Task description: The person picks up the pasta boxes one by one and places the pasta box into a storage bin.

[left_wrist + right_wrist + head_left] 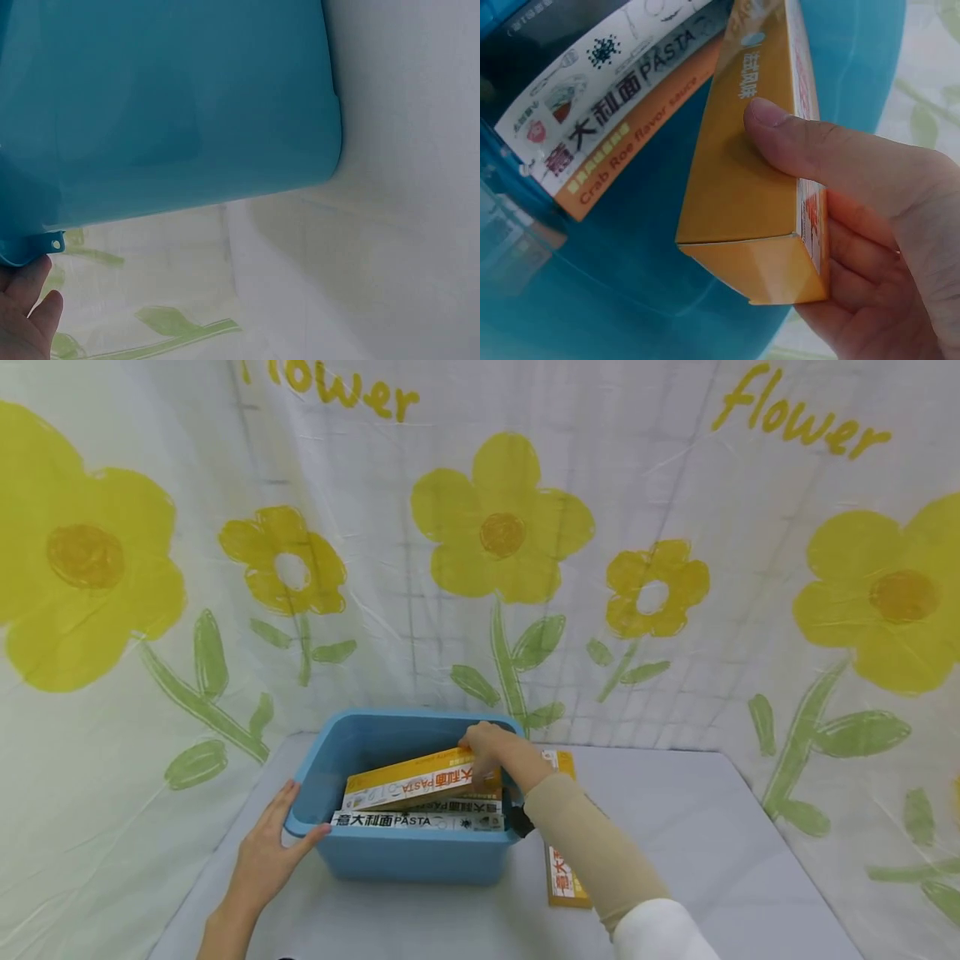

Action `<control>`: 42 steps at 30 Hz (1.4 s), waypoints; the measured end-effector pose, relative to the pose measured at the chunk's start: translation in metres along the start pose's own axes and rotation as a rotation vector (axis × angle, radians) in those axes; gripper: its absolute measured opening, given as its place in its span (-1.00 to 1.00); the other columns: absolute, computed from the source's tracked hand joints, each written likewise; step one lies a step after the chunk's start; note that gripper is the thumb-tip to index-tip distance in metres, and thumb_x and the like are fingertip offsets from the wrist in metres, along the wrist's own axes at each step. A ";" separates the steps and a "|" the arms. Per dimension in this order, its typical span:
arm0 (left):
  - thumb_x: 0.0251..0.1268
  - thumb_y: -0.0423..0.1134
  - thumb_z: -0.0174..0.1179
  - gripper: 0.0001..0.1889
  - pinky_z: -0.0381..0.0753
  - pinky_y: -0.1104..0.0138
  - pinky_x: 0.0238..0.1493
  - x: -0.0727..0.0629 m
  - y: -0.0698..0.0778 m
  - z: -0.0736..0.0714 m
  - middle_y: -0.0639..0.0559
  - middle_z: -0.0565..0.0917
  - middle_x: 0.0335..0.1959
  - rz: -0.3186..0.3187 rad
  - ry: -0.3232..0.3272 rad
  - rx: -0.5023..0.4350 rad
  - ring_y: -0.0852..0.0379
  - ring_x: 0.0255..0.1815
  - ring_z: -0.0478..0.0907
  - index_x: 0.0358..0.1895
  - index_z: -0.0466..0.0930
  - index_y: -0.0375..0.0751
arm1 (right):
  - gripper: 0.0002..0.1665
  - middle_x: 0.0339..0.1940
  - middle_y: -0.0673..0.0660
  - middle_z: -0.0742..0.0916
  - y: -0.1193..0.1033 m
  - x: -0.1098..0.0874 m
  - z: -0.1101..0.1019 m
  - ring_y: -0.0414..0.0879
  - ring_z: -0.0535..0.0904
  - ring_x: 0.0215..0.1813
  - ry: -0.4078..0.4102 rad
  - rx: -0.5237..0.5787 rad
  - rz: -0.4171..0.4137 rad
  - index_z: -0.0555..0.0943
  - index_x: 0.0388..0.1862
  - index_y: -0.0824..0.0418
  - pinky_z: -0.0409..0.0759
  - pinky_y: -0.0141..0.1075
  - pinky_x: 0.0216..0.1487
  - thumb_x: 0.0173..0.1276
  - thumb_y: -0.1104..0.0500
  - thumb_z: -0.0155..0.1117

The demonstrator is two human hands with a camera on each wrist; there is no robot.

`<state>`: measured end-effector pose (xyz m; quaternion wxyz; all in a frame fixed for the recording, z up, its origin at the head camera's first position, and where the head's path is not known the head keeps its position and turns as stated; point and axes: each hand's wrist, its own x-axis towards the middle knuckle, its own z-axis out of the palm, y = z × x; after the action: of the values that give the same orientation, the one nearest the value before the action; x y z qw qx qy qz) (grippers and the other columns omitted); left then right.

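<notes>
Right hand (486, 750): gripping the far end of a long, flat-sided orange pasta box (420, 778); thumb lying along one broad cardboard face, fingers curling under the opposite face (right wrist view).
Pasta box held: sitting inside the bin, tilted, far end raised, lower end resting on the boxes beneath; smooth printed card w/ sharp folded corners.
Left hand (264, 858): fingers lying straight, not curling, thumb touching the near-left rim corner of the bin.
Bin (352, 747): blue plastic, glossy, rectangular w/ rounded corners and a flanged lip; standing on the table, approx. centre-left.
Stacked boxes (417, 820): lying flat in the bin under the held one; white-and-orange print reading "PASTA".
Loose box (564, 872): same orange card, lying flat on the table just right of the bin, partly hidden by the right forearm.
Table (720, 843): pale grey, matte, smooth.
Backdrop (675, 527): white cloth, creased, w/ yellow flowers printed on it.
</notes>
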<state>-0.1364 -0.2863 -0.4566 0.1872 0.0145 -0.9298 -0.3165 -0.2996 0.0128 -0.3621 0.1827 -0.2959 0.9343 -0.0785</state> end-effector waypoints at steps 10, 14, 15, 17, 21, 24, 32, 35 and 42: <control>0.20 0.02 0.33 -0.10 0.20 -0.37 0.20 0.000 0.002 0.001 -0.43 0.17 0.45 -0.018 -0.009 0.012 -0.50 0.36 0.15 0.46 0.12 -0.41 | -0.11 0.29 0.10 0.54 -0.003 0.007 0.004 0.04 0.45 0.26 -0.006 -0.036 0.020 0.49 0.34 0.13 0.60 -0.26 0.04 -0.02 0.15 0.64; 0.20 0.02 0.33 -0.10 0.20 -0.37 0.20 0.000 0.002 0.001 -0.42 0.17 0.45 -0.018 -0.009 0.003 -0.50 0.36 0.15 0.46 0.12 -0.40 | -0.05 0.33 0.11 0.52 0.000 0.007 0.004 0.04 0.48 0.25 -0.023 -0.057 0.028 0.43 0.39 0.15 0.57 -0.21 0.11 -0.01 0.07 0.63; 0.20 0.03 0.33 -0.10 0.20 -0.37 0.20 0.000 0.002 0.001 -0.42 0.17 0.45 -0.018 -0.010 0.001 -0.50 0.36 0.15 0.46 0.12 -0.40 | -0.03 0.35 0.12 0.51 0.001 0.007 0.003 0.04 0.48 0.25 -0.026 -0.059 0.030 0.42 0.40 0.16 0.56 -0.20 0.14 -0.01 0.04 0.63; 0.20 0.03 0.33 -0.10 0.20 -0.37 0.20 0.000 0.003 0.001 -0.42 0.17 0.45 -0.015 -0.010 -0.001 -0.50 0.36 0.16 0.47 0.13 -0.40 | 0.00 0.38 0.12 0.49 0.003 0.004 0.000 0.05 0.47 0.29 -0.025 -0.051 0.034 0.39 0.42 0.18 0.51 -0.16 0.20 0.01 -0.04 0.60; 0.19 0.04 0.33 -0.09 0.21 -0.37 0.19 0.000 0.002 0.001 -0.42 0.18 0.44 -0.009 -0.001 0.001 -0.50 0.36 0.16 0.46 0.13 -0.40 | -0.12 0.39 0.14 0.49 0.009 -0.004 -0.011 0.06 0.43 0.35 0.037 0.049 0.019 0.40 0.40 0.23 0.44 -0.11 0.29 0.17 -0.09 0.46; 0.19 0.05 0.33 -0.09 0.21 -0.37 0.19 0.000 0.001 0.000 -0.42 0.19 0.44 -0.008 0.004 0.005 -0.49 0.36 0.17 0.46 0.13 -0.39 | -0.27 0.33 0.17 0.54 0.017 -0.013 -0.018 0.06 0.46 0.33 0.142 0.153 -0.018 0.44 0.36 0.27 0.45 -0.11 0.28 0.32 -0.07 0.34; 0.20 0.06 0.33 -0.07 0.20 -0.39 0.18 0.000 0.001 -0.001 -0.41 0.17 0.45 -0.027 -0.015 0.012 -0.50 0.36 0.16 0.48 0.09 -0.37 | -0.51 0.02 0.24 0.72 0.039 -0.056 -0.017 0.08 0.65 0.05 0.592 0.413 0.047 0.62 0.14 0.31 0.63 -0.10 0.01 0.40 0.00 0.26; 0.20 0.05 0.33 -0.07 0.20 -0.39 0.17 0.000 0.001 -0.001 -0.41 0.17 0.45 -0.025 -0.012 0.012 -0.50 0.36 0.15 0.49 0.09 -0.37 | -0.60 -0.11 0.25 0.76 0.047 -0.074 -0.007 0.10 0.68 -0.04 0.775 0.548 0.092 0.68 0.01 0.34 0.64 -0.06 -0.04 0.38 0.05 0.29; 0.21 0.05 0.32 -0.07 0.20 -0.39 0.17 -0.001 0.001 0.000 -0.43 0.15 0.45 -0.022 -0.010 0.012 -0.51 0.36 0.14 0.49 0.07 -0.37 | -0.63 -0.15 0.25 0.77 0.068 -0.107 0.033 0.11 0.68 -0.08 0.961 0.766 0.227 0.69 -0.01 0.35 0.63 -0.04 -0.04 0.36 0.10 0.31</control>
<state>-0.1357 -0.2856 -0.4563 0.1788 0.0244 -0.9325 -0.3129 -0.2414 0.1293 -0.3788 -0.1575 -0.0398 0.8432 -0.5124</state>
